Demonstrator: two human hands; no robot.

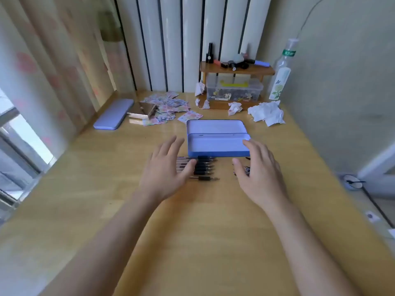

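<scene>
An open blue tin pencil case [218, 144] lies in the middle of the wooden desk [192, 231], lid raised and nothing inside. Just in front of it several pens [204, 168] with black grips lie side by side. My left hand [164, 174] hovers over the pens' left ends, fingers spread and straight, covering part of them. My right hand [259, 174] is spread beside the case's right front corner, above a few small dark pen caps [246, 169] that it partly hides. Neither hand holds anything.
A closed blue case [114, 113] lies far left beside a small mirror [142, 111] and scattered patterned cards [168, 105]. Crumpled tissues [267, 113], a clear storage box [234, 91] under a wooden shelf [236, 69] and a bottle [282, 71] stand at the back right.
</scene>
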